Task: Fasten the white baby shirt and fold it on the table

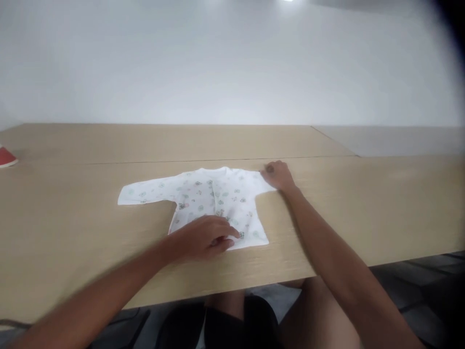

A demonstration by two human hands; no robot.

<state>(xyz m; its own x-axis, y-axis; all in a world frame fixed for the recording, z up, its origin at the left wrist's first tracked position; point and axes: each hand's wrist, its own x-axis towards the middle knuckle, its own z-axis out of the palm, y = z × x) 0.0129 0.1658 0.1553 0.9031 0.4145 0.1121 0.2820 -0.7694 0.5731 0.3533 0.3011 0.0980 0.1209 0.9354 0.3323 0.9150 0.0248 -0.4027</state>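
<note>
I'm pressing my curled left hand [205, 237] onto the white printed baby shirt [218, 198] at six o'clock; my right hand [279, 175] is holding the sleeve [262, 180] at three o'clock, possibly pinching.

- shirt [214, 198] lies flat on table [90, 242], in the mid
- L hand [203, 237] on near end of shirt
- R hand [279, 175] on table, touching tip of shirt's R sleeve
- small thing [7, 157] at far L edge of table, well apart from shirt

The wooden tabletop [378, 215] gives passage right of the white shirt [214, 194]; a red object [7, 157] sits far left.
</note>
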